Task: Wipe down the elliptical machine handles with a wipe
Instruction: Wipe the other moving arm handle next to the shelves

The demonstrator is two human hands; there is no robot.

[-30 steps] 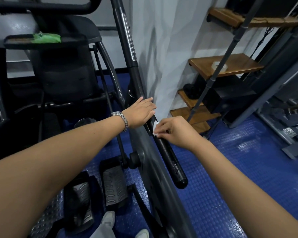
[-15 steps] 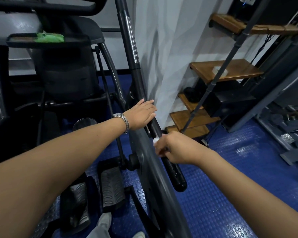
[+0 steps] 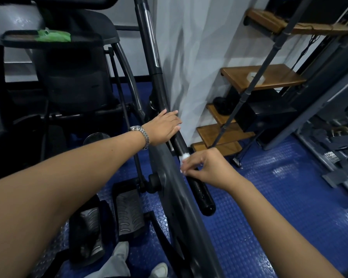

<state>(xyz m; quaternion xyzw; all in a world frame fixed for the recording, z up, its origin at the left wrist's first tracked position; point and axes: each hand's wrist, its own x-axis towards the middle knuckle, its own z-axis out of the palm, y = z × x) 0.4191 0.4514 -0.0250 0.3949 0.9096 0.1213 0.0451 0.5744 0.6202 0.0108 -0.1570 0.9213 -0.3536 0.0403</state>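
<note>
Two bare hands are on one long black handle (image 3: 202, 195) of the elliptical machine. The left hand (image 3: 165, 127), with one metal link wristwatch (image 3: 144, 135) at its wrist, lies flat on the smooth upper bar, fingers straight and gripping nothing. Lower down, the right hand (image 3: 206, 167) curls its fingers round the handle's grip and presses one crumpled white wipe (image 3: 185, 156) against it. Only a small tuft of the wipe shows above the fingers; the rest is hidden under the hand. The grip's rounded end looks glossy and finely textured. Two ribbed black pedals (image 3: 129, 209) sit below on the blue studded rubber floor (image 3: 289, 197). One green item (image 3: 52, 35) on a dark tray (image 3: 14, 37) is too blurred to identify.
</note>
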